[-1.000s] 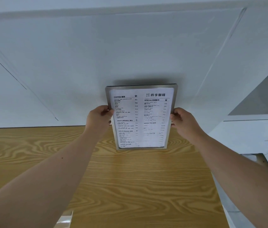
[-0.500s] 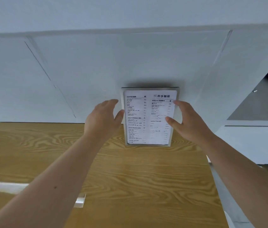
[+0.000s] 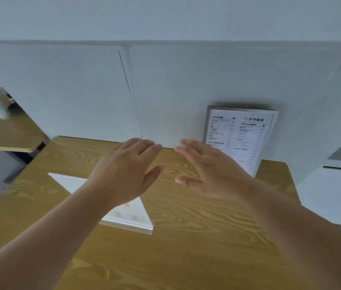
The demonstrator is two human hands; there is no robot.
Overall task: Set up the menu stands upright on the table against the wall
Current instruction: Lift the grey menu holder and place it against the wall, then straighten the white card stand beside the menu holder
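Hovering over bench (image 3: 196, 248), left hand (image 3: 123, 174) and right hand (image 3: 211, 170), fingers spread, holding nothing. Upright menu stand (image 3: 238, 139) against wall (image 3: 165, 91); second stand (image 3: 127, 216) flat on bench. Likely light, stiff, slick acrylic; best gripped by side edges.

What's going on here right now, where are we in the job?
A person is setting menu stands on the wooden table. One menu stand already stands upright at the back, against the white wall. Both hands are open and hold nothing: the left hand and right hand hover over the table. A second stand lies flat on the table, partly under the left forearm, not yet set up.
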